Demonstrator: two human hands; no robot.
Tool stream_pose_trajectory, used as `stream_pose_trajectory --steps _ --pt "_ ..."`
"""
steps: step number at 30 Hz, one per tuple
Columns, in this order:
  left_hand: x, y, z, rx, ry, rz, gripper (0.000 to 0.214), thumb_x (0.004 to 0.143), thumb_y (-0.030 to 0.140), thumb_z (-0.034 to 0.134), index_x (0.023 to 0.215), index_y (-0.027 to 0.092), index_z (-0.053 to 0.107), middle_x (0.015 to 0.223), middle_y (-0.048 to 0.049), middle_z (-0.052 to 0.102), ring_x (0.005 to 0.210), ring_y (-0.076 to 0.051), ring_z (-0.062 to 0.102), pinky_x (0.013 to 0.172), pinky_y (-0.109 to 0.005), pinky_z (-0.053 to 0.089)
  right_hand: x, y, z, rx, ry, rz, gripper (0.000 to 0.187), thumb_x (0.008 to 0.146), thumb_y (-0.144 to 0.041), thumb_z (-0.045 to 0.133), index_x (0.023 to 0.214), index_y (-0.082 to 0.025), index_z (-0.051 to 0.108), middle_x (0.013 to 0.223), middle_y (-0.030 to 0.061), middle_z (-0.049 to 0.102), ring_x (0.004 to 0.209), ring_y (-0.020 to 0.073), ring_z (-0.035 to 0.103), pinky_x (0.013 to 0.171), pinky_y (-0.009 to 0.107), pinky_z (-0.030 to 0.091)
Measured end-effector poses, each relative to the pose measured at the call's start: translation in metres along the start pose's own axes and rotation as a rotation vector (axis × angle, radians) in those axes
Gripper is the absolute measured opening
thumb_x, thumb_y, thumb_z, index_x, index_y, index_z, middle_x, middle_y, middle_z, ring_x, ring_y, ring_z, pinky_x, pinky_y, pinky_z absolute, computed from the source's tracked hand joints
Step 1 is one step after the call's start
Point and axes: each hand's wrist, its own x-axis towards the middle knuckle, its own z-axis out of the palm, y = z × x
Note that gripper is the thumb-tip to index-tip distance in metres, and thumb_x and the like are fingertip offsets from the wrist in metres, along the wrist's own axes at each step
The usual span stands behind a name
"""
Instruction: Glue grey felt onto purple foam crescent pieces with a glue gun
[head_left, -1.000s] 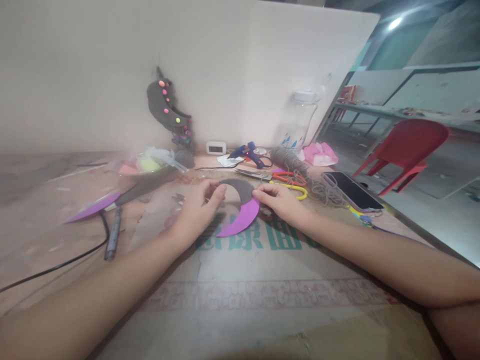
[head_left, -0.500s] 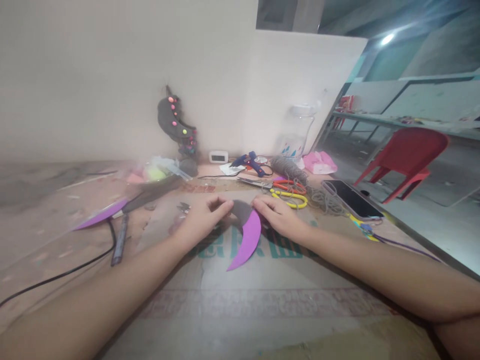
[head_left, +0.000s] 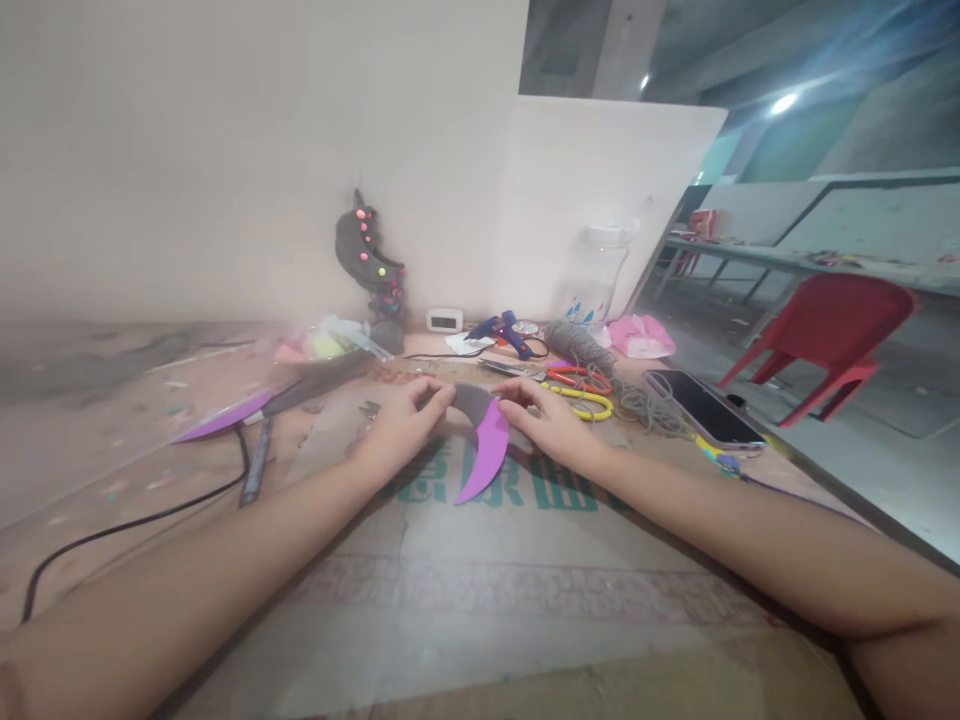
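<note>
A purple crescent cutout hangs between my hands over the work surface, its pointed tip toward me. Dark grey covering, which looks like wound yarn, wraps its upper end. My left hand pinches the grey end from the left with thumb and fingers. On the other side, my right hand has its thumb and fingers closed at the crescent's right edge, near where grey meets purple. Grey yarn lies in a bundle beyond my right hand, with loose loops trailing right.
Orange-handled scissors and yellow-handled scissors lie beyond my right hand. A blue glue gun, small white digital clock and clear bottle stand near the wall. A phone lies right, a marker left. A decorated grey crescent hangs behind.
The head view has shifted, so the background sits lower. Both hands and the crescent appear slightly higher and farther away; the right fingers have shifted a little along its edge.
</note>
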Motion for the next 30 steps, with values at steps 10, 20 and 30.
stream_pose_trajectory --steps 10,20,30 --pt "0.002 -0.002 0.002 -0.052 0.000 0.003 0.037 0.080 0.050 0.054 0.097 0.018 0.061 0.085 -0.0026 0.065 0.073 -0.016 0.056 0.065 -0.024 0.042 -0.004 -0.005 -0.002 0.005 -0.073 0.133 0.030 0.082 -0.043 0.054 0.068 -0.016 0.055 0.055 -0.0047 0.046 0.048 0.0082 0.040 0.048 0.022 0.032" --pt "-0.003 0.006 0.002 0.039 -0.123 0.070 0.034 0.086 0.045 0.047 0.090 0.019 0.068 0.080 -0.0016 0.067 0.075 -0.018 0.059 0.069 -0.026 0.042 -0.002 -0.004 -0.003 0.172 -0.092 0.076 0.038 0.082 -0.040 0.058 0.112 -0.017 0.056 0.092 0.0043 0.063 0.079 0.0150 0.058 0.067 0.026 0.045" --pt "-0.006 0.011 0.003 0.078 -0.194 0.068 0.035 0.087 0.044 0.045 0.074 0.018 0.064 0.065 0.0009 0.062 0.064 -0.014 0.055 0.061 -0.024 0.039 -0.004 -0.005 0.001 -0.034 -0.155 0.065 0.024 0.081 -0.036 0.058 0.068 -0.016 0.055 0.063 -0.0026 0.048 0.061 0.0106 0.044 0.055 0.022 0.035"
